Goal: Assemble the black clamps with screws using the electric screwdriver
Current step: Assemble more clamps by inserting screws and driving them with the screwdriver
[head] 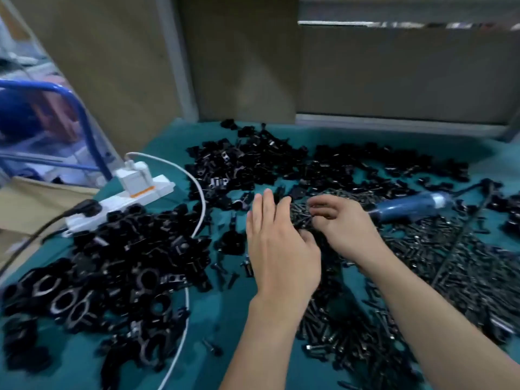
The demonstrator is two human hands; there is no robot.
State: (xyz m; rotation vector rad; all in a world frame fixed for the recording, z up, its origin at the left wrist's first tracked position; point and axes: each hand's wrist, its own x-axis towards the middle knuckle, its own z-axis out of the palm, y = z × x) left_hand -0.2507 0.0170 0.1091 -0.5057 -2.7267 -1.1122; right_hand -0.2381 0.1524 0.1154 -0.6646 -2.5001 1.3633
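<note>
Fingers (266,204) of left hand (281,249) straight, close together, above screws (450,263). Right hand (349,226) fingers curled into pile; whether pinching screw, cannot tell. Clamps (126,254) heaped left and behind. Screwdriver (408,205) lies unheld, right. Likely picking parts; driving not begun.

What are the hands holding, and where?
The left hand holds nothing, fingers straight. The right hand curls over the screws; any pinch cannot be told.

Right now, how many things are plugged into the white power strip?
2: a white charger on the power strip, far end; a black plug nearer. Clamps cover part of it, so more may hide.
</note>
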